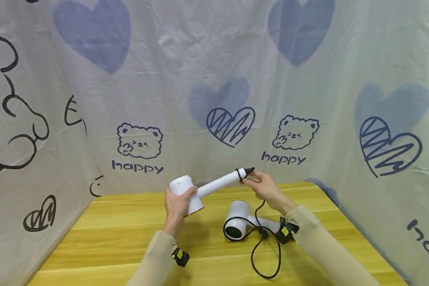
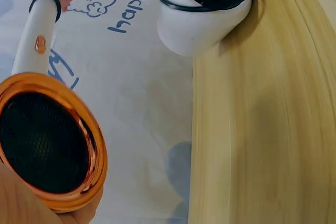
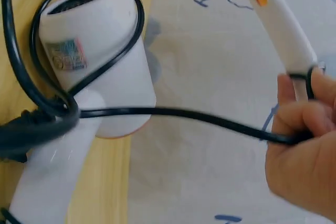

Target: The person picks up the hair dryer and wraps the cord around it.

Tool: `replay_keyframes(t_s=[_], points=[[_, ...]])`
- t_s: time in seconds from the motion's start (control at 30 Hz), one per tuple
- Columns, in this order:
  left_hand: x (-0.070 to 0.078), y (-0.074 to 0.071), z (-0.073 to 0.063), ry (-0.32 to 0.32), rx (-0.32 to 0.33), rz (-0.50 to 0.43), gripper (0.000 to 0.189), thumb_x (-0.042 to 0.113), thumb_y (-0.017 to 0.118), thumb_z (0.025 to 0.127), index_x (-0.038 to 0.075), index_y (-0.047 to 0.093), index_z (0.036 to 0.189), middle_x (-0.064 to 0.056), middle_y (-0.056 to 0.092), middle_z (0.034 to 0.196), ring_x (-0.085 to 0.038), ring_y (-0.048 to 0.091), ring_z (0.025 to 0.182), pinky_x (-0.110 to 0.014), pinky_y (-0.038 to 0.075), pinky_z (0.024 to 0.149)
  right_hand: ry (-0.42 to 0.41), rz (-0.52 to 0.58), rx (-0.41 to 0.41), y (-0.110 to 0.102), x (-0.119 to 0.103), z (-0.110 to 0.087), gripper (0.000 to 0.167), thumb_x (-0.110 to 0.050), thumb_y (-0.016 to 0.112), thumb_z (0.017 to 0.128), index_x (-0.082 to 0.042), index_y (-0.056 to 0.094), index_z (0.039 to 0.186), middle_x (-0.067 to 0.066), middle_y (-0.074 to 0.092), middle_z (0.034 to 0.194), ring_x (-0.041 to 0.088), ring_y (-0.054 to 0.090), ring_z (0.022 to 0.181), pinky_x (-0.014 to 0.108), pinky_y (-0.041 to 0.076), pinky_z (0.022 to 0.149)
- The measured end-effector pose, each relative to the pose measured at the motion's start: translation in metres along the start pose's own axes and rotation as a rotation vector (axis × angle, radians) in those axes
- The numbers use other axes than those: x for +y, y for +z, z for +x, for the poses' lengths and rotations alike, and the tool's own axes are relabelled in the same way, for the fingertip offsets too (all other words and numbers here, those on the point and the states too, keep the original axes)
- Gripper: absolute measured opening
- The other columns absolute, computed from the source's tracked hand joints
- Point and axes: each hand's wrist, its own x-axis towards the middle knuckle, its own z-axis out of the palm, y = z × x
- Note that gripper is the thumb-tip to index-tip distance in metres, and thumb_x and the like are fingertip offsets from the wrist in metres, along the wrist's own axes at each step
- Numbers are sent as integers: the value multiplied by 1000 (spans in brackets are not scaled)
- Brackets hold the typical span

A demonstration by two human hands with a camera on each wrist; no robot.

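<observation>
My left hand (image 1: 176, 205) grips the barrel of a white hair dryer (image 1: 214, 185), held above the table with its handle slanting up to the right. In the left wrist view an orange ring (image 2: 98, 145) frames its dark mesh end. A black cord (image 3: 210, 121) loops around the handle's tip, where my right hand (image 1: 269, 190) pinches it between thumb and fingers. From there the cord hangs down in loose loops. A second white hair dryer (image 1: 240, 207) lies below on the table, with a loop of cord around its barrel.
The wooden table (image 1: 103, 234) has light yellow grain. Pale curtains (image 1: 186, 103) printed with hearts and bears stand behind it and at both sides. A large cord loop lies near the front, by my right forearm. Each wrist carries a small black camera.
</observation>
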Motion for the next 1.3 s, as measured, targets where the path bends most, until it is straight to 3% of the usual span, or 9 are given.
replay_keyframes(t_s=[0.23, 0.4, 0.53, 0.67, 0.77, 0.87, 0.97, 1.13, 1.3], points=[[-1, -6, 4, -14, -72, 15, 79, 23, 79, 75, 2, 37, 138, -19, 51, 123, -30, 60, 96, -35, 59, 70, 4, -71, -264, -14, 4, -2, 35, -20, 53, 101, 4, 59, 127, -1, 61, 102, 4, 27, 46, 17, 27, 43], [-2, -11, 6, -54, -124, 27, 76, 25, 78, 76, 3, 39, 138, -17, 53, 122, -27, 62, 92, -32, 57, 70, -2, -49, -370, -15, 3, -4, 38, -16, 51, 101, 11, 52, 128, -3, 52, 87, 4, 28, 49, 17, 27, 45], [-2, -13, 8, -76, -175, 28, 75, 27, 78, 77, 2, 40, 137, -17, 55, 120, -24, 63, 87, -31, 56, 68, 2, -48, -367, -14, 1, -5, 34, -14, 56, 99, 10, 54, 123, -1, 56, 92, 4, 28, 48, 17, 27, 46], [0, -18, 10, -94, -223, 45, 75, 29, 77, 78, 2, 39, 136, -19, 55, 119, -24, 62, 86, -32, 56, 67, -45, -157, -343, -15, 0, -4, 27, -10, 59, 97, 5, 62, 119, 3, 65, 98, 3, 35, 51, 16, 34, 50], [1, -22, 11, -112, -258, 49, 71, 29, 77, 78, 2, 41, 134, -19, 57, 117, -24, 63, 85, -33, 57, 67, -132, -269, -336, -15, -1, -3, 24, -6, 62, 94, 1, 66, 117, 7, 71, 106, 4, 58, 72, 21, 53, 71], [2, -25, 13, -145, -296, 28, 67, 29, 77, 77, 0, 46, 129, -18, 62, 110, -24, 66, 81, -35, 59, 67, -240, -353, -336, -13, -3, -2, 21, -4, 64, 92, 0, 69, 113, 14, 71, 110, 18, 66, 102, 37, 53, 98], [1, -29, 14, -180, -337, 19, 64, 30, 76, 77, -1, 48, 126, -16, 66, 103, -23, 67, 77, -37, 60, 67, -317, -425, -345, -12, -5, -2, 18, -4, 64, 92, -2, 72, 108, 14, 73, 106, 21, 67, 98, 39, 53, 95], [0, -36, 18, -178, -407, 55, 65, 28, 74, 79, 0, 45, 130, -16, 65, 102, -23, 67, 78, -37, 60, 67, -440, -614, -385, -11, -9, 0, 20, 4, 64, 88, -5, 76, 101, 8, 74, 94, 12, 59, 76, 28, 53, 77], [2, -43, 22, -133, -451, 110, 72, 25, 75, 78, 8, 40, 139, -20, 60, 111, -26, 66, 81, -40, 60, 67, -567, -856, -363, -7, -16, 6, 15, -3, 68, 88, -8, 76, 100, 5, 74, 97, 12, 65, 84, 28, 56, 78]])
